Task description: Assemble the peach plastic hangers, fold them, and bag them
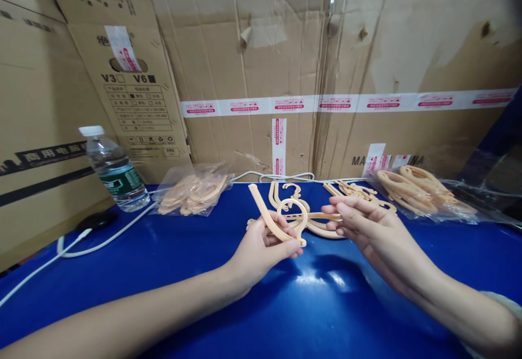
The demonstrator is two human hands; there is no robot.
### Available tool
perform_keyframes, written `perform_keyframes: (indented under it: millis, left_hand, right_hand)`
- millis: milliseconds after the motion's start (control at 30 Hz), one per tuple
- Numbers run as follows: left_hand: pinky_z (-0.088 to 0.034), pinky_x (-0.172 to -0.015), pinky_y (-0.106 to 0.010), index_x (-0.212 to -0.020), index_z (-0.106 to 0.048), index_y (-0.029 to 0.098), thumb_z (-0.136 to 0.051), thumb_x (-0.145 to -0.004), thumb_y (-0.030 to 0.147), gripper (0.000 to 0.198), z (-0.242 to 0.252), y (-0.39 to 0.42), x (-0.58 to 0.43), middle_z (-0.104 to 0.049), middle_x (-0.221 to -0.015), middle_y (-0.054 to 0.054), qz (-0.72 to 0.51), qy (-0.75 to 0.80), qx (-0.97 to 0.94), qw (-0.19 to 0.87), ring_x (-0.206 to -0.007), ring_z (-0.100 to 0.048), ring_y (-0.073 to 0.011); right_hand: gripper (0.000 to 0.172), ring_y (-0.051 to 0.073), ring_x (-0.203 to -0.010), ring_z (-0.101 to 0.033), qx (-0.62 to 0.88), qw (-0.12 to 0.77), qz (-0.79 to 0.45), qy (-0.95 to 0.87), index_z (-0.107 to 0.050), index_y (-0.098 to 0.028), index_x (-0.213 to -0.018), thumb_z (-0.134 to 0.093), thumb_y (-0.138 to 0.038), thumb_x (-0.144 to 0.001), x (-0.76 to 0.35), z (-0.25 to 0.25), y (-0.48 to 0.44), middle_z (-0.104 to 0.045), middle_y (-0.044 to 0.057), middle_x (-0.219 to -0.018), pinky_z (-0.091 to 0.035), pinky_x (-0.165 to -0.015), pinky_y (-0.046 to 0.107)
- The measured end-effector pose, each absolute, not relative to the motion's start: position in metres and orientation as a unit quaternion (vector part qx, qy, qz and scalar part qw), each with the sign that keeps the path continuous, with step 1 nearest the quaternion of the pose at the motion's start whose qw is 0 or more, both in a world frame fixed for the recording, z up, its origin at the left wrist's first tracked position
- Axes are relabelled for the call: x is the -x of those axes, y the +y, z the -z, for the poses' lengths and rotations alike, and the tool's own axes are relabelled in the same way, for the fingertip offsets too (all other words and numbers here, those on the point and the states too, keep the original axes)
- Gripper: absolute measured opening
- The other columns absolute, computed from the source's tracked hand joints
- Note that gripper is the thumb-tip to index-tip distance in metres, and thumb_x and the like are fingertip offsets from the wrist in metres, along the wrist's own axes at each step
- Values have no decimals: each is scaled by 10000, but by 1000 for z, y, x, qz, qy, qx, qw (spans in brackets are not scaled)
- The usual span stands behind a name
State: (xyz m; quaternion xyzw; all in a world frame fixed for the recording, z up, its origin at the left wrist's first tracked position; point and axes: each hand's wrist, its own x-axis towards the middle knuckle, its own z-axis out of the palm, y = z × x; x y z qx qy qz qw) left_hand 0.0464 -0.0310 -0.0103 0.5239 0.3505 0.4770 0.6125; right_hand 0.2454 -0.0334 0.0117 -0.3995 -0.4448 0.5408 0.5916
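My left hand [263, 247] is closed on a beige plastic clothes hanger [263, 211], its thumb pressed on the joint near the lower end. One curved arm slants up to the left, and the rounded hook [300, 206] rises beside it. Between thumb and fingers, my right hand [369, 231] pinches a narrow beige strip with slots [324, 216], which runs left toward the hanger. Whether the strip joins the hanger is hidden by the overlap. Behind both hands, more beige hanger parts [291, 187] lie on the table.
The blue table [196, 272] backs onto cardboard boxes [244, 60]. Clear bags of hanger parts stand left [194, 191] and right [424, 190], with loose parts [346, 189] between them. A water bottle [118, 177], a black object [97, 221] and a white cable [106, 249] are at left.
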Motion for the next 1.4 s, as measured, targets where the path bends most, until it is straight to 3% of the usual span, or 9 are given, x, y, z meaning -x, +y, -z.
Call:
perform_keyframes:
  millis: [133, 267, 333, 533, 767, 1033, 1400]
  left_hand:
    - [-514, -697, -248, -819, -477, 173, -803, -675, 187, 356, 10, -31, -46, -663, -740, 22, -473, 353, -529, 610, -696, -672, -125]
    - [-506, -737, -249, -819, -483, 177, -788, -692, 183, 330, 11, -30, -46, -664, -746, 24, -468, 344, -537, 612, -718, -666, -118]
    - [-503, -749, -251, -827, -479, 181, -779, -698, 169, 327, 11, -30, -46, -652, -762, 29, -466, 338, -542, 612, -745, -669, -121]
    - [-512, -737, -263, -824, -472, 190, -772, -702, 150, 326, 8, -31, -46, -645, -794, 30, -458, 313, -558, 617, -744, -664, -128]
    - [-513, -727, -280, -847, -500, 189, -790, -685, 161, 334, 8, -32, -45, -693, -785, 3, -453, 316, -553, 624, -730, -670, -145]
    - [-512, -709, -280, -805, -507, 187, -818, -656, 163, 346, 9, -31, -44, -698, -751, 4, -445, 317, -558, 625, -690, -657, -141]
    - [-537, -717, -286, -765, -591, 173, -807, -632, 130, 258, 9, -31, -46, -712, -752, -9, -445, 325, -590, 590, -722, -687, -168]
  right_hand:
    - [415, 133, -644, -649, 410, 578, -553, -437, -636, -213, -897, -880, -316, -577, -243, -8, -34, -666, 9, -836, -547, -626, 256]
    - [668, 165, -729, -679, 409, 576, -568, -423, -569, -269, -1150, -878, -259, -558, -242, -5, -33, -647, 25, -987, -575, -704, 307]
    - [732, 165, -743, -689, 398, 551, -606, -414, -546, -259, -1219, -874, -227, -566, -241, -3, -33, -662, 21, -941, -576, -752, 309]
    - [283, 145, -823, -674, 350, 479, -667, -451, -682, -185, -873, -842, -242, -646, -239, 3, -33, -688, 15, -840, -540, -868, 280]
    - [355, 173, -829, -668, 387, 443, -617, -523, -664, -187, -878, -849, -342, -619, -241, 7, -29, -721, 29, -864, -528, -768, 289]
    - [242, 183, -795, -675, 352, 405, -552, -638, -663, -208, -759, -813, -368, -656, -237, -1, -32, -727, 6, -813, -519, -863, 365]
    - [204, 188, -762, -694, 347, 410, -554, -636, -682, -196, -788, -796, -318, -670, -238, 0, -34, -735, 20, -783, -551, -769, 329]
